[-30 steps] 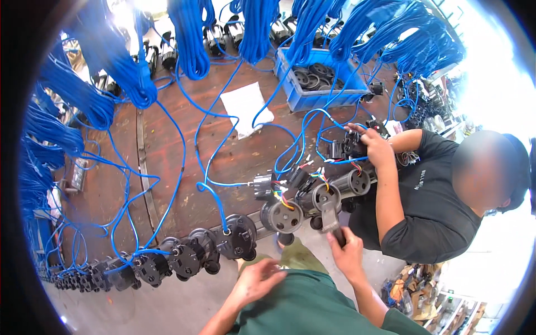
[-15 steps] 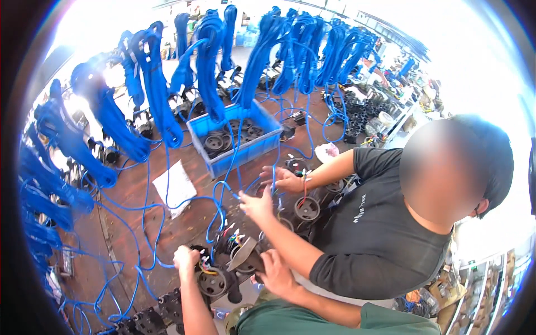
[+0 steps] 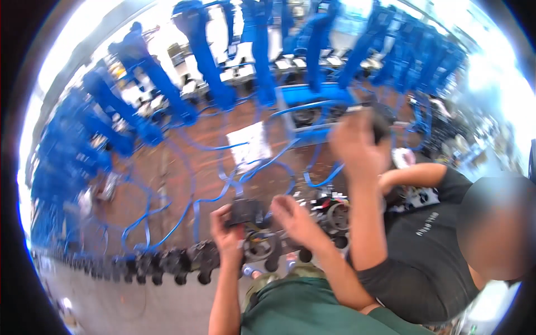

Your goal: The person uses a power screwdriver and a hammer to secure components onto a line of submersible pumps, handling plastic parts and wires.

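The picture is motion-blurred. My left hand grips a small black boxy part at the near edge of the brown workbench. My right hand lies with curled fingers on a black round motor unit with coloured wires, right beside that part. More such units sit just to the right. A co-worker in a black shirt stands at my right. Their raised hand holds a dark object above the bench.
A row of black motor units lines the bench's near edge at the left. Thick blue cable bundles hang over the back, and thin blue cables trail across the top. A blue crate and a white paper sheet lie behind.
The view has swung and blurred. My hands have come together on the units at the near edge. The co-worker's hand has lifted from the bench and now holds something dark up high.
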The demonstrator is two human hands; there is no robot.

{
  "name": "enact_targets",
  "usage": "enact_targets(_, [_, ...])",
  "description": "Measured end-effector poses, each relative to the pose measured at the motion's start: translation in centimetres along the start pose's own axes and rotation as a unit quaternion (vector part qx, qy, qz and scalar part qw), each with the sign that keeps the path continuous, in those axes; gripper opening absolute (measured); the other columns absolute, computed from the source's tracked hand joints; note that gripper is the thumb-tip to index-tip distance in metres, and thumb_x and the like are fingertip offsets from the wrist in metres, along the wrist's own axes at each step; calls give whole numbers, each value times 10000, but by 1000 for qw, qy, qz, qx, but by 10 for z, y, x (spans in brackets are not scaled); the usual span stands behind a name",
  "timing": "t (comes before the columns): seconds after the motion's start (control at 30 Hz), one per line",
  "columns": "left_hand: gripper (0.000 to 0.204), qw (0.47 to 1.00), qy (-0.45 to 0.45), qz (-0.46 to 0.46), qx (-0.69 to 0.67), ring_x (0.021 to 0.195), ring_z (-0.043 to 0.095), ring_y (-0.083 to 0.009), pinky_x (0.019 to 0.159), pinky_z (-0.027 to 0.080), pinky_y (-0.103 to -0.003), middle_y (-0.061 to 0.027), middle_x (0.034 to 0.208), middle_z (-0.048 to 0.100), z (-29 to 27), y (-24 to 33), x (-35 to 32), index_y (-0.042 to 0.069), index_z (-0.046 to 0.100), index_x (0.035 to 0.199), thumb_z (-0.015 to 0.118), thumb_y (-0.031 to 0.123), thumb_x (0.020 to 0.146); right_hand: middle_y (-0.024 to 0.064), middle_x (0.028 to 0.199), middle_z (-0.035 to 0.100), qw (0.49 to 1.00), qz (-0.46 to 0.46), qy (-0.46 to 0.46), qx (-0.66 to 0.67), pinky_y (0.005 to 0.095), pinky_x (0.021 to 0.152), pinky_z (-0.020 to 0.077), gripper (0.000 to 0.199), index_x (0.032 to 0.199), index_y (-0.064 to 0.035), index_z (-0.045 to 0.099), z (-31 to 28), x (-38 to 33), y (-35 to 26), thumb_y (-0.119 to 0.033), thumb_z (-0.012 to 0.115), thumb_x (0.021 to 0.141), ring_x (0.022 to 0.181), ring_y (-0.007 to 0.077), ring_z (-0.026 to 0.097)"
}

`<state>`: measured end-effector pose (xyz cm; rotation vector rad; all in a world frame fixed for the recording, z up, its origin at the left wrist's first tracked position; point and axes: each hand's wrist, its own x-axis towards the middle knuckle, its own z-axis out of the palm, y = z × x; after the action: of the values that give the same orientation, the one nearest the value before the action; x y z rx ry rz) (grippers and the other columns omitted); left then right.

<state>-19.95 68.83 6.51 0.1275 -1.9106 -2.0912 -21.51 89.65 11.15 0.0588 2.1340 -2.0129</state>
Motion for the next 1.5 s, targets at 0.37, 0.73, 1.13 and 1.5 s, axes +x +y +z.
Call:
enact_targets(0.37, [563, 995, -50, 71, 42, 1128, 613, -221, 1007, 492, -324, -117, 1199, 546, 5, 6, 1, -18, 600, 1284, 523, -198, 757, 119, 1225, 717, 898, 118, -336, 257, 392, 934, 603, 379, 1253, -36, 635, 13, 92, 26, -371, 609, 1079, 1087, 217, 718])
enact_targets(0.73, [409, 921, -279, -266, 58, 933, 628, -103, 871, 512, -315, -11, 1024, 724, -6, 18, -11, 20, 738, 1123, 898, 254, 828, 183, 1191, 740, 916, 152, -274, 251, 415, 884, 622, 307, 1132, -55, 654, 20, 82, 10, -345, 688, 1038, 998, 266, 755])
enact_targets(1.13, [541, 882, -14, 93, 461, 1304, 449, -447, 1085, 416, -501, -260, 1417, 476, -5, -43, -74, -46, 669, 1160, 848, 216, 721, 48, 902, 767, 983, -64, -101, -141, 300, 786, 537, 279, 1028, 24, 746, 35, 37, 31, -244, 671, 1047, 839, 113, 686])
enact_targets(1.5, [279, 906, -71, 161, 384, 1394, 440, -449, 1140, 395, -528, -225, 1587, 460, -46, -32, -130, 27, 713, 1155, 724, 141, 901, 109, 817, 769, 931, -152, -52, -327, 298, 685, 522, 185, 1025, 10, 756, 52, 13, 28, -143, 654, 1048, 728, 125, 693])
